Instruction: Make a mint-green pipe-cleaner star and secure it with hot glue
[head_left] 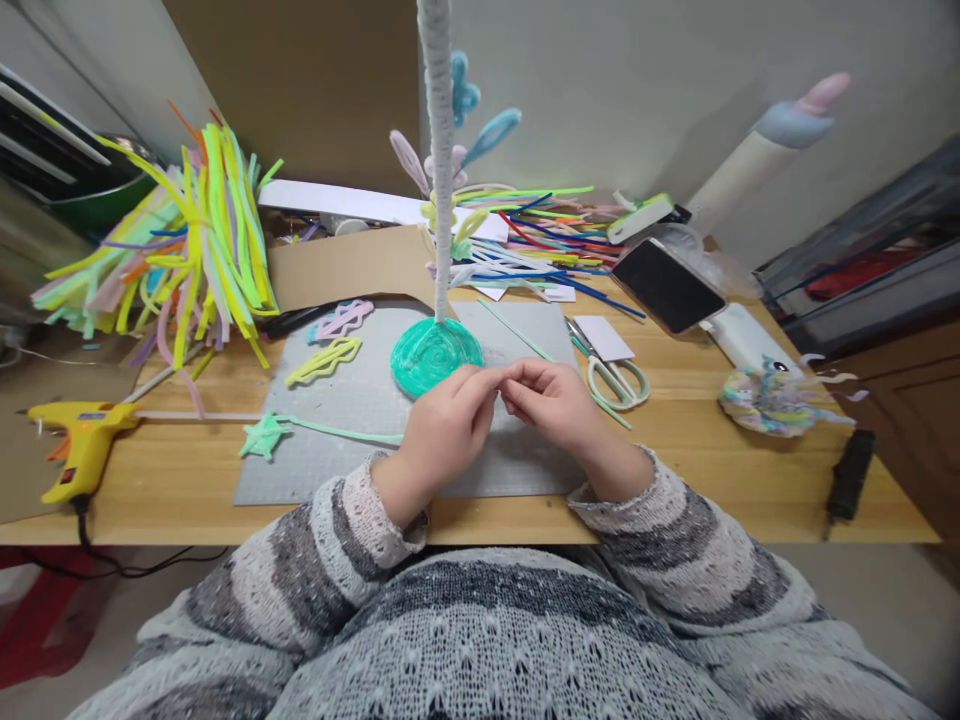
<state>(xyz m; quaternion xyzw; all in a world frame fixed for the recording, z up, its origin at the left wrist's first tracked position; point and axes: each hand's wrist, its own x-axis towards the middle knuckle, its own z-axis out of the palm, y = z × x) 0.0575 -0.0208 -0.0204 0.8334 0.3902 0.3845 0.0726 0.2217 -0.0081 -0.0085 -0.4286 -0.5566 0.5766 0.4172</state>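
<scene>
My left hand (454, 420) and my right hand (551, 402) meet over the grey cutting mat (330, 475), fingertips pinched together. Whatever lies between the fingers is too small or hidden to make out. Just behind them is a round, coiled green base (431, 350), from which a white wrapped stem (442, 200) stands upright. A mint-green pipe-cleaner star (264, 437) lies at the left, its long tail (345, 433) running under or behind my left hand. Another green pipe cleaner (517, 330) slants across the mat, partly covered by my right hand.
Yellow and pink zigzag pieces (324, 362) lie on the mat's left side. Farther left are a yellow glue gun (86, 445) and a bundle of pipe cleaners (217, 230). To the right sit scissors (619, 380), a phone (667, 285) and a black-handled tool (851, 475).
</scene>
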